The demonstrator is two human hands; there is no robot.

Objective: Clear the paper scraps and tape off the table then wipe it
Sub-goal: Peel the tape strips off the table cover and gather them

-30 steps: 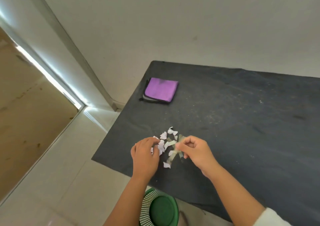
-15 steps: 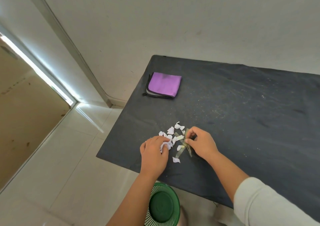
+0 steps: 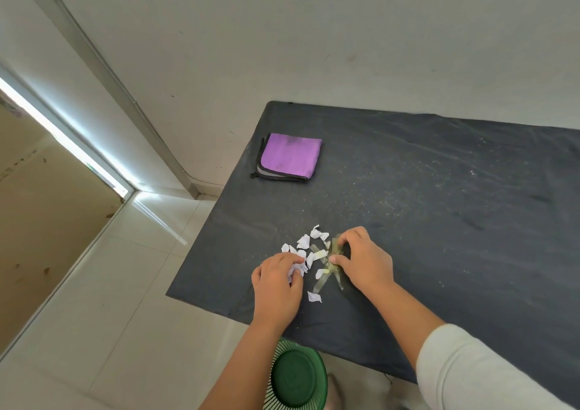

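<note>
a dark, dusty tabletop (image 3: 439, 221) carries a folded purple cloth (image 3: 290, 156) near its far left corner, white paper scraps (image 3: 303, 242) near the front edge, and tape strips (image 3: 323, 279) stuck just beside them.

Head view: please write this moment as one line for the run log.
left hand: gathers paper scraps | right hand: pinches tape | cloth: untouched | bin: below table edge

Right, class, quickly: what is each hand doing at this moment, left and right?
Left hand: fingers curled over white paper scraps, gathering some under its fingertips.
Right hand: pinching the yellowish tape stuck on the table.
</note>
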